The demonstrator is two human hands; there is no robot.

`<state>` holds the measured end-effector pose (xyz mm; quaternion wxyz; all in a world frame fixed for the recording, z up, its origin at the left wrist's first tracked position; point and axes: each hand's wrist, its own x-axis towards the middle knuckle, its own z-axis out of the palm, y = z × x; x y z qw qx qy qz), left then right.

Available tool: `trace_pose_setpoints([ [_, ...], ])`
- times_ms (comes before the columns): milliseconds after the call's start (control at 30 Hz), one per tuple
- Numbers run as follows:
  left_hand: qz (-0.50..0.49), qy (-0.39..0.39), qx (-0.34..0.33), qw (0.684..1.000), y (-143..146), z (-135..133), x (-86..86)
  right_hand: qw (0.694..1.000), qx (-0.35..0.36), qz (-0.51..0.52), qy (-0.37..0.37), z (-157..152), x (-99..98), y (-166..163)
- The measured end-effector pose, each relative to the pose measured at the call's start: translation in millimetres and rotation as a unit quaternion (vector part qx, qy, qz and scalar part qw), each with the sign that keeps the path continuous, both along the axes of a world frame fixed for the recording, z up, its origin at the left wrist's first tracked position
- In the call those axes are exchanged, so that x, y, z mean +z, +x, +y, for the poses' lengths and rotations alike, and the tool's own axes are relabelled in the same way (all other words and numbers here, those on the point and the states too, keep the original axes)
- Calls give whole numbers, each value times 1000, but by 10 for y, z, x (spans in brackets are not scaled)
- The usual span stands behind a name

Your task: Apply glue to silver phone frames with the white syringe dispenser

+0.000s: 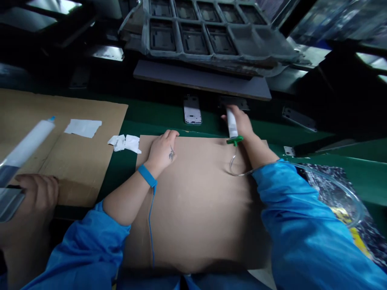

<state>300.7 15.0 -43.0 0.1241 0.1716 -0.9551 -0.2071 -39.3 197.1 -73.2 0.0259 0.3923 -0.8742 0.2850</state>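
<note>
My right hand is closed round a white dispensing syringe. The syringe's green cap points back towards me, and a clear thin tube loops from it along my right sleeve. Its tip is hidden by the hand, which is over a dark phone part. To the left of that lies a silver phone frame on the green bench. My left hand, with a blue wrist strap, rests palm down at the far left of a cardboard sheet, fingers stretched out, no object visible in it.
A tray of phone frames stands on a grey board at the back. White tissue scraps lie left of my hand. At the far left, another person's hand is near another syringe. A phone frame lies right.
</note>
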Motion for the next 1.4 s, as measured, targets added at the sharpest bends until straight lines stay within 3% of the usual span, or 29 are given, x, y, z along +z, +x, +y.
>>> trace_pose_setpoints([
  [133, -15, -15, 4, 1000, -1, 22, 13, 995, -58, 15, 84, 133, 21, -177],
  [300, -28, -25, 2, 999, 11, 44, 32, 990, 41, 101, 89, 160, 153, -47],
  [500, -49, -35, 4, 998, 14, 75, 63, 995, 54, -27, 75, 140, 378, -193],
  [600, -55, -36, 2, 998, 11, 82, 72, 995, 36, -43, 87, 121, 513, -182],
  [867, -55, -26, -1, 998, -6, 102, 71, 993, -47, -28, 108, 348, 958, 279],
  [1033, -47, -8, -11, 999, 0, 169, 86, 988, -72, -20, 133, 519, 1128, 823],
  [1167, -32, 28, -26, 999, -7, 231, 83, 977, -76, -51, 194, 457, 1116, 1475],
  [1233, -13, 56, -37, 998, -12, 250, 61, 975, -65, -90, 190, 435, 1057, 1707],
  [1333, 9, 64, -91, 994, -8, 246, 14, 986, -24, -117, 114, 474, 886, 1814],
  [1400, 1, 42, -133, 990, 7, 226, 3, 987, 16, -158, -4, 526, 710, 1788],
])
